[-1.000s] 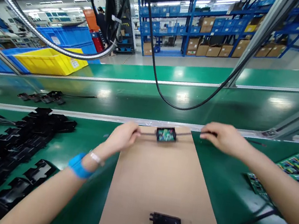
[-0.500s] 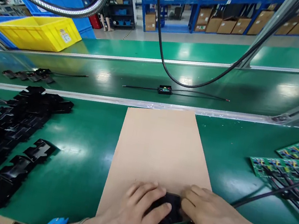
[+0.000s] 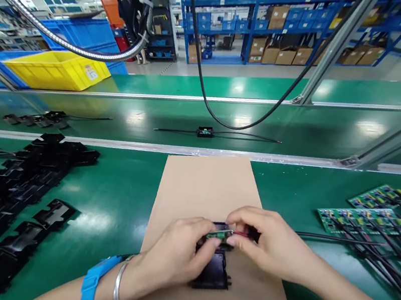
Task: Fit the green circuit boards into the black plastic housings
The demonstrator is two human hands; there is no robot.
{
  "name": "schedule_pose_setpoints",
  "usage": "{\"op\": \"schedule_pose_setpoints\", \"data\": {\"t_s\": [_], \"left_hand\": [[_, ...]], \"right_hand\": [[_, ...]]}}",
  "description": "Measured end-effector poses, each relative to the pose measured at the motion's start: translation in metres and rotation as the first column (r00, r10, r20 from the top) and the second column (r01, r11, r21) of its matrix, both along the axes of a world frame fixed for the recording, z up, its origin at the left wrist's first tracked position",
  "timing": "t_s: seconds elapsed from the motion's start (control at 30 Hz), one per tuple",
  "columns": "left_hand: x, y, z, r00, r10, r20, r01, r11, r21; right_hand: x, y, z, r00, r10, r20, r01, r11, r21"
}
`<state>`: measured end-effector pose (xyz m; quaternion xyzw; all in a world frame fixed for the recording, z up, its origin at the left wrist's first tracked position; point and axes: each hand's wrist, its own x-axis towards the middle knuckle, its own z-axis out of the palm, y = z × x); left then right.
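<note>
A small green circuit board is held tilted over an open black plastic case, which lies on a cardboard sheet. My left hand pinches the board's left end between thumb and fingers. At the board's other end, my right hand is closed around the red and black wires, its fingertips close to the board. From behind that hand a black cable runs off to the right. The far part of the case is partly hidden by my fingers and the board.
Black plastic cases lie heaped at left. Green circuit boards with black cables are piled at right. Past the metal rail rests a wired module. A black cable hangs overhead in a loop; a yellow bin stands back left.
Both hands have moved up and forward over the cardboard. The board is now raised and tilted between them, and more of the open case shows. The camera view has tilted upward.
</note>
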<state>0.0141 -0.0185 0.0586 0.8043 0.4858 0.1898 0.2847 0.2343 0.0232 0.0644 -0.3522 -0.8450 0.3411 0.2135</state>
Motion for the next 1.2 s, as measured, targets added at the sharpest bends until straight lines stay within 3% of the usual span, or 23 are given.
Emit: {"op": "schedule_pose_setpoints", "data": {"t_s": [0.07, 0.17, 0.27, 0.33, 0.43, 0.57, 0.7, 0.8, 0.9, 1.03, 1.2], "left_hand": [[0.004, 0.006, 0.002, 0.991, 0.089, -0.096, -0.086, 0.996, 0.040], [0.010, 0.013, 0.001, 0.965, 0.179, -0.193, -0.163, 0.982, 0.099], [0.013, 0.017, -0.004, 0.972, 0.204, -0.119, -0.206, 0.979, -0.005], [0.010, 0.018, -0.010, 0.978, 0.206, -0.029, -0.208, 0.968, -0.140], [-0.003, 0.020, -0.019, 0.981, 0.186, 0.051, -0.160, 0.933, -0.324], [-0.026, 0.020, -0.020, 0.962, 0.155, 0.224, -0.001, 0.824, -0.566], [-0.040, 0.018, -0.013, 0.973, 0.144, 0.180, -0.043, 0.881, -0.471], [-0.043, 0.016, -0.013, 0.989, 0.112, 0.101, -0.056, 0.894, -0.445], [-0.044, 0.016, -0.016, 0.985, 0.106, 0.136, -0.039, 0.906, -0.422], [-0.042, 0.018, -0.019, 0.968, 0.138, 0.209, -0.058, 0.934, -0.351], [-0.040, 0.019, -0.026, 0.964, 0.199, 0.178, -0.157, 0.962, -0.222]], "right_hand": [[-0.008, 0.002, 0.003, 0.998, -0.067, 0.020, 0.066, 0.997, 0.048], [-0.031, -0.001, -0.001, 0.964, -0.199, 0.176, 0.147, 0.951, 0.272], [-0.057, -0.011, -0.008, 0.871, -0.283, 0.400, 0.087, 0.893, 0.442], [-0.064, -0.015, -0.010, 0.847, -0.255, 0.466, 0.040, 0.906, 0.421], [-0.053, -0.016, -0.012, 0.899, -0.123, 0.420, -0.028, 0.942, 0.334], [-0.027, -0.006, -0.017, 0.912, 0.018, 0.409, -0.136, 0.955, 0.263], [-0.021, 0.004, -0.023, 0.906, 0.093, 0.414, -0.179, 0.968, 0.175], [-0.024, 0.008, -0.024, 0.899, 0.161, 0.406, -0.217, 0.972, 0.095], [-0.023, 0.012, -0.024, 0.906, 0.163, 0.390, -0.205, 0.977, 0.066], [-0.017, 0.020, -0.021, 0.936, 0.089, 0.340, -0.139, 0.982, 0.124], [-0.018, 0.030, -0.018, 0.946, 0.041, 0.322, -0.116, 0.969, 0.218]]}}
